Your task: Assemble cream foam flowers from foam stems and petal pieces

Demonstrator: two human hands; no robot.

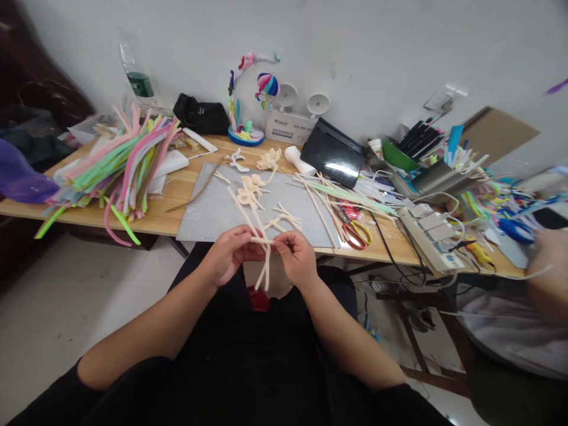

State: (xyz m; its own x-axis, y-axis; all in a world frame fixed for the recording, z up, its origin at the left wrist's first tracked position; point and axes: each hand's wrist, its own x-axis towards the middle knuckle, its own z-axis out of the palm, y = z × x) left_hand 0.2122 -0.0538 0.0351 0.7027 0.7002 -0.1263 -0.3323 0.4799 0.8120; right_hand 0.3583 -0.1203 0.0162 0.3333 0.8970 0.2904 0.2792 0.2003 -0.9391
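Observation:
My left hand (231,253) and my right hand (296,255) pinch the two ends of a short cream fuzzy stem (262,241), held level just off the mat's front edge. Crossing it is a longer cream piece (267,266) made of several stems, its forked end hanging over my lap and its long stems reaching back across the grey mat (208,204). Cream flower-like shapes (252,189) lie at the far end of those stems. A small branched cream piece (286,218) rests on the mat to the right.
A large bundle of coloured stems (106,165) covers the table's left side. Scissors (356,234), loose stems and a power strip (428,239) lie to the right. Behind stand a decorated arch (245,137) and a black box (332,152). Another person's arm (550,272) is at far right.

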